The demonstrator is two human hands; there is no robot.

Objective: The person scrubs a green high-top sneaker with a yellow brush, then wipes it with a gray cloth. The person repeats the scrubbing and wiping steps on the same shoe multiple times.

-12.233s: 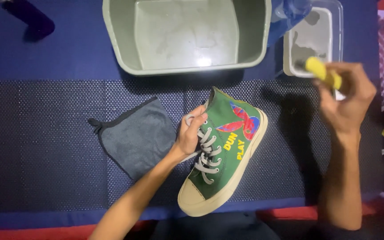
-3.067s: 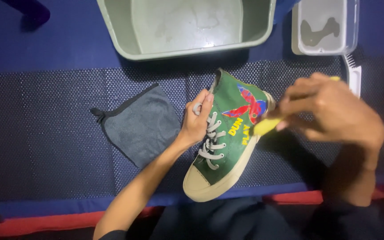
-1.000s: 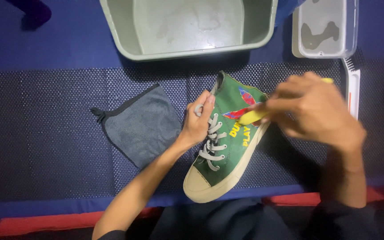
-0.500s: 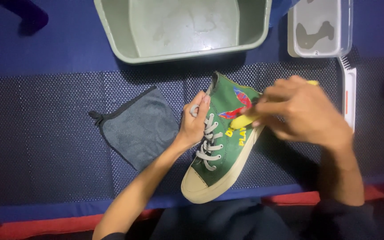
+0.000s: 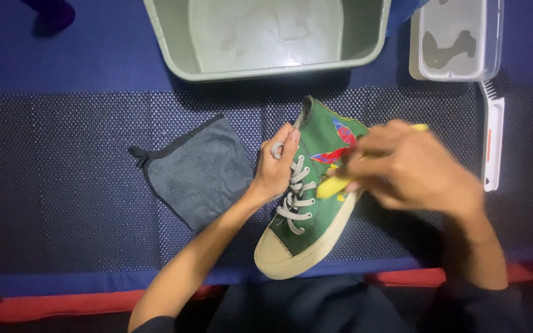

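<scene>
A green high-top sneaker [image 5: 316, 203] with a cream rubber toe cap and grey laces lies on a dark perforated mat [image 5: 63, 185] just right of the frame's centre, toe toward the lower edge and ankle opening toward the top. The left hand [image 5: 276, 169] rests on the laced tongue, fingers curled over the eyelets and pressing the shoe down. The right hand [image 5: 411, 169], blurred, is closed around a yellow brush [image 5: 334, 185], whose tip touches the sneaker's green side panel just below a red and blue printed design; the other end of the brush pokes out past the knuckles. Left of the shoe, near but apart from it, a grey drawstring pouch [image 5: 195, 169] lies flat on the mat. At the top centre stands a grey-green plastic basin [image 5: 266, 37] with water in it, and at the upper right a small clear rectangular tub [image 5: 458, 40]. A white scrub brush [image 5: 493, 139] lies along the right side, just below that tub.
</scene>
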